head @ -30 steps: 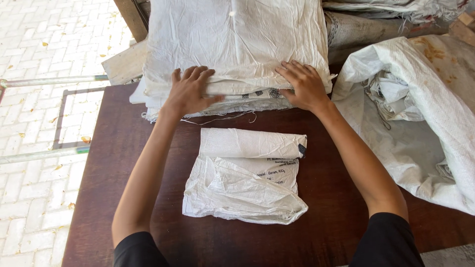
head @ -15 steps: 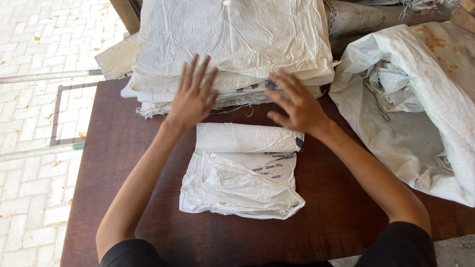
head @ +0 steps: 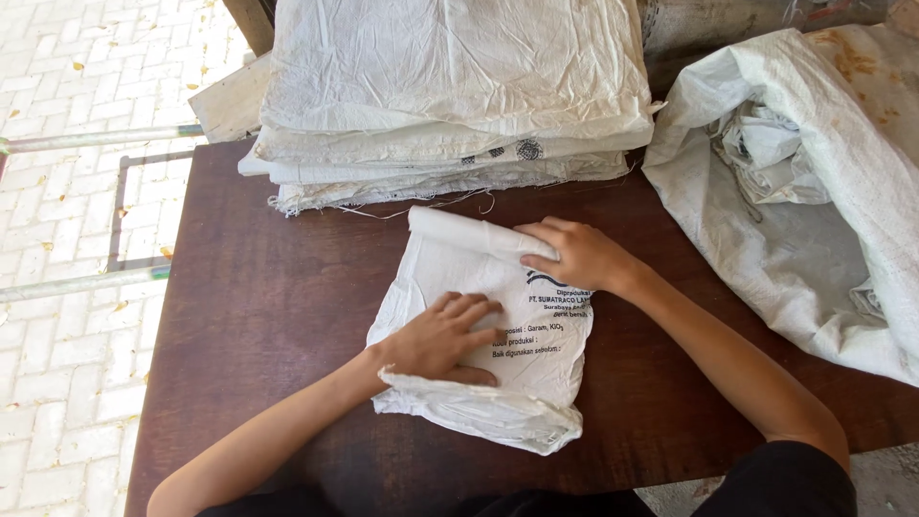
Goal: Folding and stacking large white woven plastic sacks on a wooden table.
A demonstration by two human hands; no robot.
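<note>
A white woven plastic sack (head: 450, 278), partly rolled at its far end, lies on the dark brown wooden table (head: 258, 316) in the head view. My left hand (head: 442, 337) presses flat on the sack's middle, fingers spread toward the right. My right hand (head: 572, 255) rests on the rolled far edge, fingers curled over the roll. Dark print shows on the sack between my hands. The sack's near edge is bunched and crumpled toward me.
A stack of folded white sacks (head: 450, 96) lies along the table's far edge. A large open white sack (head: 814, 191) with crumpled material inside lies at the right. Pale brick paving (head: 67, 220) and metal rails (head: 96, 140) lie to the left.
Both hands left the far stack and came back to the small sack. My left hand now presses its middle; my right hand now grips the rolled end.
</note>
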